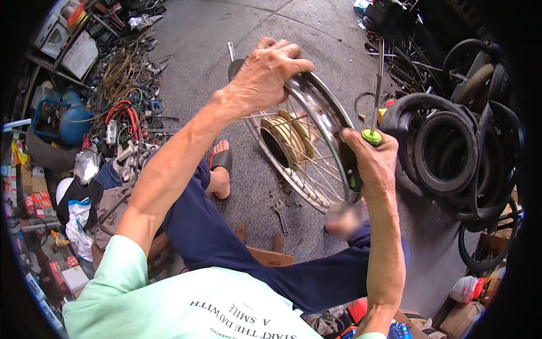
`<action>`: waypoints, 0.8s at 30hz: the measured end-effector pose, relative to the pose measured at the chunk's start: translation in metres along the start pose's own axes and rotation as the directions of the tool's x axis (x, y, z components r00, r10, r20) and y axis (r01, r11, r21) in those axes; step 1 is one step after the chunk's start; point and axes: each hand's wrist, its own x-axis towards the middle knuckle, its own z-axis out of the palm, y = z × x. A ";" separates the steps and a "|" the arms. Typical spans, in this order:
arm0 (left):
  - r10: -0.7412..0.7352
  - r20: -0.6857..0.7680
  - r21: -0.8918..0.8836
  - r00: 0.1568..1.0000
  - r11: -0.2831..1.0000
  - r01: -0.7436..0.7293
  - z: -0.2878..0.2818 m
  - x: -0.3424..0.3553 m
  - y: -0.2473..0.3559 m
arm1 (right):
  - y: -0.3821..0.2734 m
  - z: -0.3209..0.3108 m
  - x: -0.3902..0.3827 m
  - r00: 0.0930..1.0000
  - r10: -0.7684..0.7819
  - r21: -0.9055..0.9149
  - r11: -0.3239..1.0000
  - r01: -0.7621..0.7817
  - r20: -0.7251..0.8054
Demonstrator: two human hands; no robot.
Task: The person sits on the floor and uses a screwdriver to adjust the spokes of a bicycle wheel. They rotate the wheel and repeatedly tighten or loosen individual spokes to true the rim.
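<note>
A spoked metal wheel [320, 108] with a pale ribbed hub [289, 138] is tilted up in front of me, with no tyre on its rim. My left hand [265, 76] is closed over the far upper part of the rim. Beside that wrist a dark piece and a thin silver strip [231, 51] stick out; I cannot tell what they are. In my right hand [375, 164] is a screwdriver [377, 93] with a bright green handle, its long shaft pointing up and away. This fist is against the rim's right side, and its fingertips are hidden.
An adjustable wrench [281, 217] and small loose bits lie on the grey floor below the wheel. Black tyres [446, 152] are piled at the right. Tangled cables and parts [121, 73] and a blue tank [75, 118] crowd the left. A wooden stool [271, 257] shows between my legs.
</note>
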 end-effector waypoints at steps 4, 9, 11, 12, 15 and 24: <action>0.016 -0.032 0.153 0.999 0.988 -0.010 -0.009 -0.012 -0.008 | -0.002 0.024 -0.006 1.000 0.006 -0.042 0.999 -0.005 0.016; -0.041 -0.057 0.221 0.997 0.974 0.053 -0.014 -0.020 -0.008 | 0.001 0.035 -0.008 0.999 -0.038 -0.004 0.999 0.038 -0.038; -0.032 -0.082 0.254 0.996 0.966 0.052 -0.013 -0.022 -0.010 | 0.004 0.038 -0.007 0.997 -0.052 -0.019 0.999 0.051 -0.052; -0.021 -0.097 0.269 0.995 0.962 0.046 -0.013 -0.021 -0.011 | 0.004 0.040 -0.008 0.997 -0.054 -0.013 0.999 0.053 -0.053; -0.057 -0.096 0.239 0.994 0.968 0.079 -0.018 -0.024 -0.009 | 0.003 0.045 -0.012 0.997 -0.057 0.043 0.997 0.059 -0.045; -0.201 -0.058 0.140 0.978 0.968 0.207 -0.047 -0.058 -0.021 | -0.010 0.024 -0.020 0.918 0.158 -0.157 0.982 -0.106 0.364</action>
